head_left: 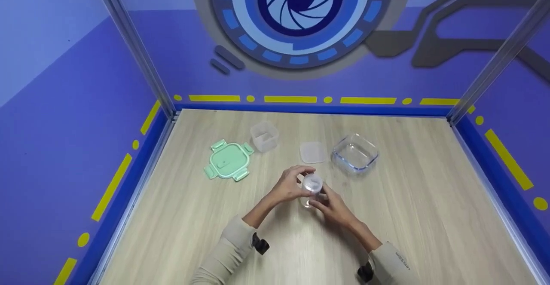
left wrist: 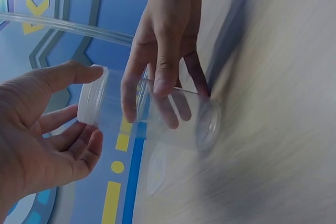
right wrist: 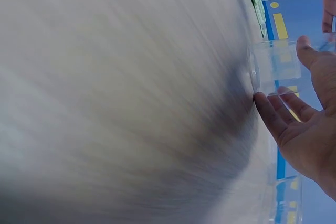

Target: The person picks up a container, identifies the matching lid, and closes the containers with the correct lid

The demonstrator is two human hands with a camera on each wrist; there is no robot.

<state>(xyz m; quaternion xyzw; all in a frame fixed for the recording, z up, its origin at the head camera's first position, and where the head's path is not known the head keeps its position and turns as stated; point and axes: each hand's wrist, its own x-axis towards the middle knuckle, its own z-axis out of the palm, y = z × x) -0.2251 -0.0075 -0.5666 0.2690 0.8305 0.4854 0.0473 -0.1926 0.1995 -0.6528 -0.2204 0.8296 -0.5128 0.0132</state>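
A clear, tall, round plastic jar (left wrist: 178, 136) stands upright near the middle of the table, its base at the tabletop. My left hand (head_left: 288, 187) grips the jar's whitish translucent screw lid (left wrist: 92, 99) from above, thumb on one side and fingers on the other. Lower down, my right hand (head_left: 338, 209) holds the jar body, with thumb and fingers on opposite sides of the clear wall. The lid sits on the jar's mouth. Through the wall of the jar some of my right fingers show in the left wrist view.
A green four-clip lid (head_left: 232, 160) lies at the left. Beside it stands a translucent square container (head_left: 258, 141). A flat translucent square lid (head_left: 313, 152) lies beyond my hands, and a clear glass dish (head_left: 355, 167) stands right of it. Walls enclose the table's back and sides.
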